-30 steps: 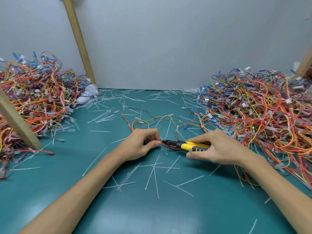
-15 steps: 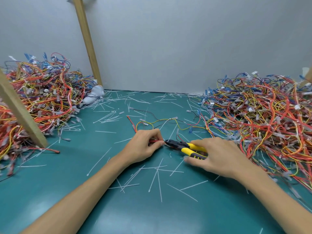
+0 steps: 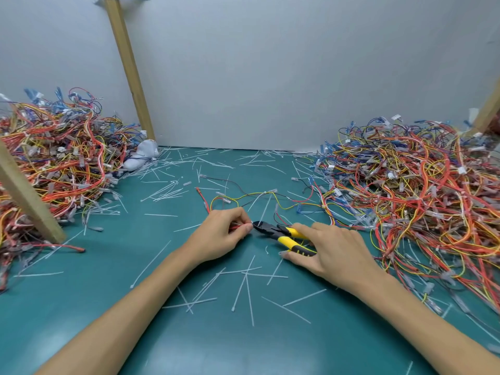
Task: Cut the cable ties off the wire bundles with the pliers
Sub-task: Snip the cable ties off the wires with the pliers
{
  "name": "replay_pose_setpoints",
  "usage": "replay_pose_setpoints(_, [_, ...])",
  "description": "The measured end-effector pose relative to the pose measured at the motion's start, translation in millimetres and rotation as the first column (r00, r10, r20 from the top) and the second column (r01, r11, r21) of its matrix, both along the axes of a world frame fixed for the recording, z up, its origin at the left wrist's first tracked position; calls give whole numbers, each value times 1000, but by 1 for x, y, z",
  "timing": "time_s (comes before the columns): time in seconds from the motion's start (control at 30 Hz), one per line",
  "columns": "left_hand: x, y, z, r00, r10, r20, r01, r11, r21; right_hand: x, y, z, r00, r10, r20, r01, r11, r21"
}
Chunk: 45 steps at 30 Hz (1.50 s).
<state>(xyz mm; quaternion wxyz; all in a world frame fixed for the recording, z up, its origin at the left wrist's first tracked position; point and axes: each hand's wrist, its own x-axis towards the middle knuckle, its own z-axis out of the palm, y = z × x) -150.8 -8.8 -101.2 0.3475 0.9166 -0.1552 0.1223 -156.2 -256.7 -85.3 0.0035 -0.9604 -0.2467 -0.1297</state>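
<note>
My left hand [image 3: 222,234] pinches a small wire bundle [image 3: 238,226] of red, yellow and black wires at the middle of the green mat. The bundle's loose wires [image 3: 243,197] trail away behind the hand. My right hand [image 3: 328,251] grips the yellow-and-black pliers [image 3: 281,234] by their handles, which stand slightly apart. The black jaws point left and reach the bundle right at my left fingertips. I cannot make out the cable tie between the jaws.
A big heap of wires [image 3: 54,169] fills the left side, another heap [image 3: 422,196] the right. Cut white ties [image 3: 244,286] litter the green mat [image 3: 113,266]. Wooden posts [image 3: 130,66] [image 3: 24,193] stand at left. A grey wall closes the back. A white cloth [image 3: 142,156] lies by the left heap.
The camera view has tipped down and right. The pliers' handles have spread a little in my right hand, and their jaws have moved up against the bundle at my left fingertips.
</note>
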Motion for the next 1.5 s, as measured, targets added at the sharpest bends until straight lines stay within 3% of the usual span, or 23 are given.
replay_pose_setpoints(0.13, [0,-2,2,999,18,36,-22,993,113,2,4,3,968,3,-253,63,966,252])
replay_pose_setpoints(0.23, [-1,-5,1,992,76,98,-90,985,150,1,3,8,954,32,-299,77,935,345])
replay_pose_setpoints(0.3, [-3,-8,1,988,112,103,-124,985,119,-2,2,11,972,7,-233,71,943,324])
replay_pose_setpoints(0.43, [-6,-15,3,985,146,96,-149,989,18,-7,1,14,990,28,138,-54,982,183])
replay_pose_setpoints(0.5, [-7,-17,7,981,166,101,-163,986,-45,-8,0,18,978,48,202,-84,981,174])
replay_pose_setpoints(0.6, [-8,-21,9,976,210,53,-200,969,-146,-14,6,18,990,-34,139,16,991,132])
replay_pose_setpoints(0.8, [-7,-25,3,972,234,18,-229,962,-148,-25,22,-2,992,-128,-11,128,988,88])
replay_pose_setpoints(1.23, [-8,-20,-1,981,185,57,-183,982,-47,-13,14,-13,995,-82,56,70,981,181])
replay_pose_setpoints(1.5, [-5,-21,-1,984,179,23,-179,984,-3,-10,13,-11,990,-77,115,64,991,114])
